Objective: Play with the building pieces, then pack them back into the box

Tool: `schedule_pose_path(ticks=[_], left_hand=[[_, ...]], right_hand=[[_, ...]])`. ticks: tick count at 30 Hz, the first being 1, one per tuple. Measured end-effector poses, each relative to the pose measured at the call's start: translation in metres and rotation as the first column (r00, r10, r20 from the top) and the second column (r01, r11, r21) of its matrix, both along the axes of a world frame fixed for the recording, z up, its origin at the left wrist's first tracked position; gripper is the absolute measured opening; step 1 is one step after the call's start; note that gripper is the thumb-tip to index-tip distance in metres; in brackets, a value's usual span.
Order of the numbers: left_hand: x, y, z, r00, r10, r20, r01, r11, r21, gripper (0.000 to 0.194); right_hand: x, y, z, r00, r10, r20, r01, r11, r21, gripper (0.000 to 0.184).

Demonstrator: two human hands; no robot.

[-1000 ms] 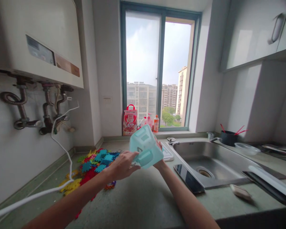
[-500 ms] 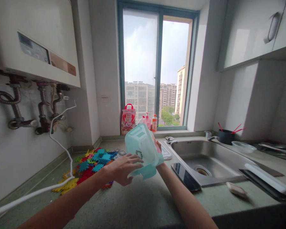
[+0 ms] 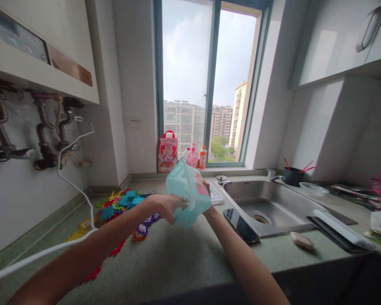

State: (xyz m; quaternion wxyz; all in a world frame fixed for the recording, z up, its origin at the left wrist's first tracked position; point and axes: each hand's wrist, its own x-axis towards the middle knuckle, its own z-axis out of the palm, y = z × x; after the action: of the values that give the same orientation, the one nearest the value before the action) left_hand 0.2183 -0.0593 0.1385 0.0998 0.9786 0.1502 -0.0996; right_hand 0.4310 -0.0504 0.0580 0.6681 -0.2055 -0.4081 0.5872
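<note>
A translucent pale-teal plastic box (image 3: pixel 190 190) is tilted above the counter, with a pinkish label on its right side. My right hand (image 3: pixel 208 195) grips the box from its far right side, most of its fingers hidden behind it. At the near left edge, my left hand (image 3: pixel 170 206) is closed on the box, its fingertips slightly blurred and partly lost against the plastic. Left of the box lies a pile of colourful gear-shaped plastic pieces (image 3: pixel 127 200), partly covered by my left forearm. Purple pieces (image 3: pixel 142 228) with white markings lie just below my left wrist.
A dark phone (image 3: pixel 241 225) lies beside the steel sink (image 3: pixel 292 203) on the right. A white cable (image 3: pixel 90 207) crosses the counter at left. Bottles (image 3: pixel 202 156) and a red-and-white bag (image 3: pixel 168 152) stand by the window. A small beige object (image 3: pixel 301 240) lies before the sink.
The box has turned, showing more of its labelled side. My left hand has shifted left from its flat side to its edge. Purple and red pieces show more on the counter; the view has shifted.
</note>
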Motion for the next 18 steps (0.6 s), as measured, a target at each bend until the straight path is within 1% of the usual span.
schedule_pose_path(ticks=[2, 3, 5, 8, 10, 11, 13, 14, 18], left_hand=[[0.000, -0.007, -0.014, 0.999, -0.033, -0.040, 0.037, 0.994, 0.104, 0.081], [-0.002, -0.010, -0.020, 0.998, -0.063, -0.024, 0.066, 0.987, 0.144, 0.077], [-0.009, -0.015, -0.028, 0.987, -0.142, 0.072, 0.122, 0.966, 0.229, 0.066], [-0.026, -0.010, -0.033, 0.949, -0.252, 0.189, 0.176, 0.923, 0.343, 0.041], [-0.041, 0.000, -0.034, 0.930, -0.293, 0.223, 0.187, 0.897, 0.399, 0.022], [-0.049, 0.006, -0.035, 0.924, -0.299, 0.239, 0.178, 0.888, 0.424, 0.017], [-0.070, 0.019, -0.035, 0.922, -0.273, 0.275, 0.117, 0.873, 0.474, 0.018], [-0.082, 0.025, -0.035, 0.923, -0.242, 0.299, 0.065, 0.865, 0.497, 0.020], [-0.137, 0.042, -0.029, 0.913, -0.043, 0.406, -0.206, 0.811, 0.548, 0.021]], right_hand=[[0.002, 0.004, 0.000, 0.998, 0.047, -0.039, -0.047, 0.999, 0.007, 0.055], [0.004, 0.006, 0.000, 0.997, 0.064, -0.048, -0.064, 0.998, 0.003, 0.053], [0.008, 0.009, 0.000, 0.993, 0.093, -0.068, -0.094, 0.996, -0.006, 0.049], [0.012, 0.008, -0.003, 0.988, 0.114, -0.107, -0.117, 0.993, -0.020, 0.045], [0.013, 0.007, -0.006, 0.983, 0.127, -0.133, -0.130, 0.991, -0.016, 0.049], [0.012, 0.006, -0.008, 0.980, 0.138, -0.141, -0.140, 0.990, -0.005, 0.053], [0.011, 0.005, -0.012, 0.978, 0.153, -0.140, -0.152, 0.988, 0.021, 0.060], [0.010, 0.005, -0.014, 0.979, 0.150, -0.136, -0.147, 0.989, 0.030, 0.062], [0.013, 0.005, -0.019, 0.988, 0.092, -0.124, -0.092, 0.996, 0.007, 0.056]])
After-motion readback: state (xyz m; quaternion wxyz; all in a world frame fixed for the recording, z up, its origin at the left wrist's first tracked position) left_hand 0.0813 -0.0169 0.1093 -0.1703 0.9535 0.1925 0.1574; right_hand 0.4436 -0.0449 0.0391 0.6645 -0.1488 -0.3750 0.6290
